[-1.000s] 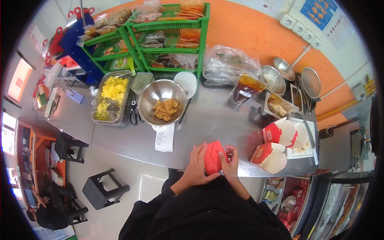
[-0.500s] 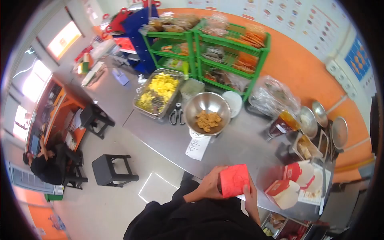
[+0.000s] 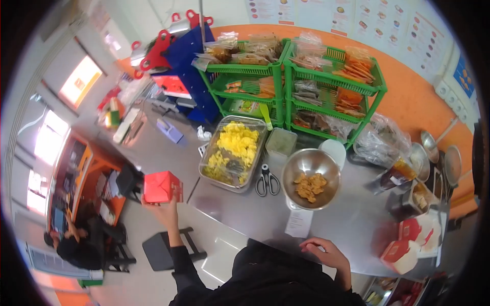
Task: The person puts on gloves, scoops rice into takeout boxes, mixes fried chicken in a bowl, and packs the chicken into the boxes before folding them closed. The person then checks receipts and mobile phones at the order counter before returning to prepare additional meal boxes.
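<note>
My left hand (image 3: 166, 211) is closed on a red folded takeout box (image 3: 158, 187), held out to the left beyond the table's edge. My right hand (image 3: 329, 253) is over the front edge of the steel table, its fingers loosely bent and nothing visible in it. Nearest to it lies a printed paper slip (image 3: 298, 223). Behind the slip, a metal bowl (image 3: 326, 171) holds browned pieces of food (image 3: 309, 187). Black-handled scissors (image 3: 267, 181) lie left of the bowl, beside a clear tray (image 3: 210, 176) of yellow food.
Green racks (image 3: 380, 84) with bagged items stand at the back. Two opened red-and-white boxes (image 3: 400, 255) sit at the right, near metal ladles (image 3: 452, 166). Black stools (image 3: 159, 252) stand on the floor at left. A seated person (image 3: 84, 247) is at the far left.
The red box has moved from in front of my body far to the left, in my left hand. My right hand has let go of it. The view has shifted.
</note>
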Demonstrator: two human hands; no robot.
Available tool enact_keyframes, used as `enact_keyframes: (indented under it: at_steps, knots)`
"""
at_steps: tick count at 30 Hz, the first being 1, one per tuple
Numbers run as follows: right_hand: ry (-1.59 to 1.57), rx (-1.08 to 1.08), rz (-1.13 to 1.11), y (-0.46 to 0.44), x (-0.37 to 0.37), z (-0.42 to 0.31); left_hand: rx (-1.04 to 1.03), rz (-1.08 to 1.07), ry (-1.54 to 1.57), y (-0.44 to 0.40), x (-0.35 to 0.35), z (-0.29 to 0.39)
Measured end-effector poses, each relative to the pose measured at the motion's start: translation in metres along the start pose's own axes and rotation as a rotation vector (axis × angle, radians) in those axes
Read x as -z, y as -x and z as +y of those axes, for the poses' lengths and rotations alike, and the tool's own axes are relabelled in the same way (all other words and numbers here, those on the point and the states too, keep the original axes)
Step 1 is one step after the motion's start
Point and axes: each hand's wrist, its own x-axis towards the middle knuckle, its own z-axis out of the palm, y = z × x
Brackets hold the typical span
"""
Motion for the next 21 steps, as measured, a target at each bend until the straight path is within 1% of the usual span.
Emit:
enact_keyframes:
  at_steps: [1,4,7,10,13,14,15,16,17,18,19,20,21]
  knots:
    - [-0.009,-0.048,-0.05,-0.013,-0.013,-0.004,-0.008,0.003,-0.025,-0.028,-0.015,-0.03]
    - [0.179,-0.172,-0.185,-0.065,-0.049,-0.007,0.023,0.062,-0.238,-0.095,-0.073,-0.121]
    - [0.352,-0.305,-0.136,-0.103,-0.084,-0.012,0.033,0.087,-0.172,-0.125,-0.116,-0.158]
    - [0.316,-0.394,-0.1,-0.113,-0.095,-0.001,0.061,0.055,-0.203,-0.146,-0.139,-0.182]
    - [0.254,-0.553,-0.072,-0.1,-0.081,0.017,0.076,0.027,-0.227,-0.167,-0.152,-0.194]
    - [0.209,-0.585,-0.004,-0.091,-0.074,0.025,0.079,0.022,-0.241,-0.175,-0.155,-0.197]
    - [0.238,-0.596,0.055,-0.081,-0.064,0.03,0.082,0.018,-0.253,-0.183,-0.155,-0.198]
    - [0.168,-0.702,0.135,-0.072,-0.055,0.014,0.078,0.01,-0.266,-0.191,-0.158,-0.199]
    - [0.203,-0.747,0.224,-0.064,-0.047,0.004,0.077,0.008,-0.284,-0.196,-0.157,-0.199]
    - [0.179,-0.733,0.345,-0.054,-0.036,0.002,0.068,0.01,-0.296,-0.201,-0.156,-0.198]
    - [0.175,-0.697,0.516,-0.047,-0.029,-0.012,0.053,0.012,-0.31,-0.201,-0.155,-0.195]
    - [0.273,-0.509,0.677,-0.044,-0.019,-0.022,0.032,0.024,-0.309,-0.2,-0.15,-0.191]
    - [0.44,-0.337,0.808,-0.048,-0.004,-0.034,-0.002,0.042,-0.301,-0.195,-0.147,-0.183]
